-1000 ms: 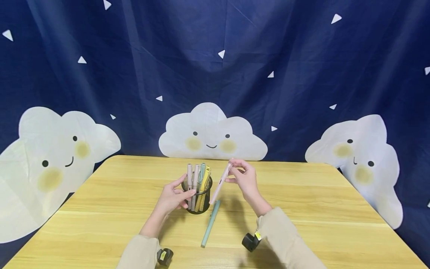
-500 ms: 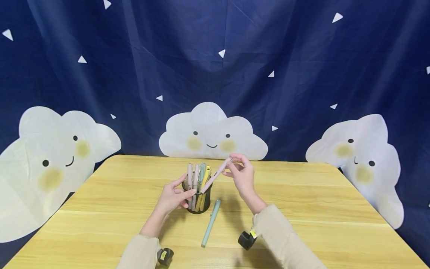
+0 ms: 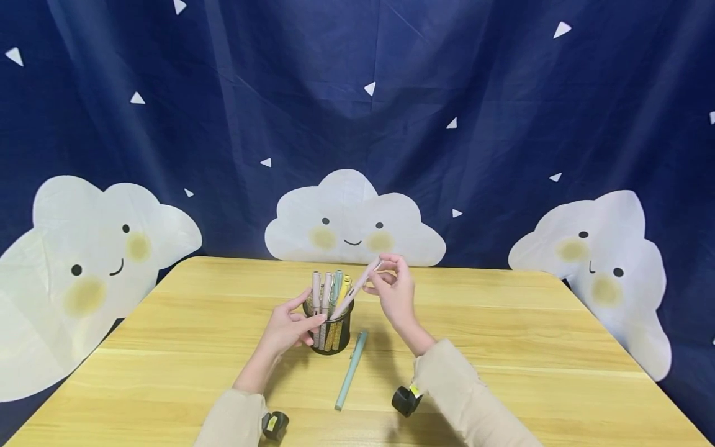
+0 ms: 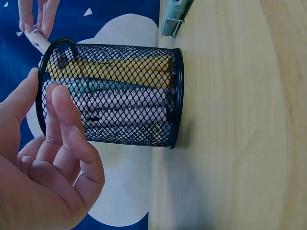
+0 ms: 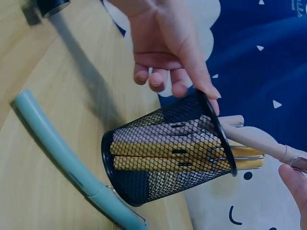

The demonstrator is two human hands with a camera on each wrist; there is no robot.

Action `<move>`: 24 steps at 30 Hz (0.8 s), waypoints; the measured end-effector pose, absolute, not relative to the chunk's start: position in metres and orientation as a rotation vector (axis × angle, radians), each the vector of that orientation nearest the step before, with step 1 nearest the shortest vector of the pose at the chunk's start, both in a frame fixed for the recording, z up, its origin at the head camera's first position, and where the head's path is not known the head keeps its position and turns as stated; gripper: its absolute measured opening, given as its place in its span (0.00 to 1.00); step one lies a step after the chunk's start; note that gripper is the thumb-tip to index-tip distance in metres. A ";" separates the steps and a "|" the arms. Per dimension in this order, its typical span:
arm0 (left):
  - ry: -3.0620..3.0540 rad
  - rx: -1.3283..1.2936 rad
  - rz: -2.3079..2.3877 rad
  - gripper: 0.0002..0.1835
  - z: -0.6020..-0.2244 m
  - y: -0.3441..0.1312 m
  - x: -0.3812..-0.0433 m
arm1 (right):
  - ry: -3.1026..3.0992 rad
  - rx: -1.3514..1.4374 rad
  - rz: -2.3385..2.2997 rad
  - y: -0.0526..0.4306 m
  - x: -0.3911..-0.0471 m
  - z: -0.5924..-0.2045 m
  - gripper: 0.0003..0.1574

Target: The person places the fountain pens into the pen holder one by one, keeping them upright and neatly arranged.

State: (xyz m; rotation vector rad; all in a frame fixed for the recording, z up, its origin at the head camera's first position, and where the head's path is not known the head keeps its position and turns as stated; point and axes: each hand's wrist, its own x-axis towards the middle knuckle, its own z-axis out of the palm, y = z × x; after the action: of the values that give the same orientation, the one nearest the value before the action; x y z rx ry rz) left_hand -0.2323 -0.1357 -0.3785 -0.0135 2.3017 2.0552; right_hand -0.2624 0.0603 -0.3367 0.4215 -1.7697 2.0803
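A black mesh pen holder [image 3: 346, 336] stands upright on the table with pink, yellow and teal capped pens in it. My left hand [image 3: 286, 328] holds its rim, thumb at the front and index finger at the far left side. Between thumb and fingertips, my right hand [image 3: 395, 295] pinches a pale pink pen [image 3: 357, 289] near its clip end. That pen slants down to the left, its lower end inside the mouth of the holder, as the right wrist view shows. A teal pen [image 3: 350, 372] with a clip lies on the table in front of the holder.
The light wooden table [image 3: 530, 347] reaches back to a dark blue curtain [image 3: 475, 74] printed with smiling clouds. Both wrists carry small black cameras [image 3: 406, 401], close above the tabletop.
My right hand has moved left, bringing the pink pen from beside the holder into its mouth, with the pen tilting more. The left hand, the holder and the loose teal pen stay put.
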 end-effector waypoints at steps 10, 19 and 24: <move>2.306 -0.001 2.057 0.39 -0.378 -0.135 -0.233 | -1.858 0.538 1.971 0.052 -0.258 -0.343 0.18; 2.308 -0.007 2.051 0.39 -0.377 -0.136 -0.233 | -1.939 0.584 1.948 0.046 -0.240 -0.331 0.15; 2.318 -0.015 2.047 0.39 -0.378 -0.136 -0.233 | -1.995 0.632 1.842 0.042 -0.244 -0.339 0.13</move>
State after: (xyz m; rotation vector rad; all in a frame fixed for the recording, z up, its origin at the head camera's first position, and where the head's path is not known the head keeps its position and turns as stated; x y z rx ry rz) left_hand -0.2326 -0.1358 -0.3780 -0.0152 2.3181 2.0466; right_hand -0.2436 0.0415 -0.3392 0.6320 -1.9952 1.8416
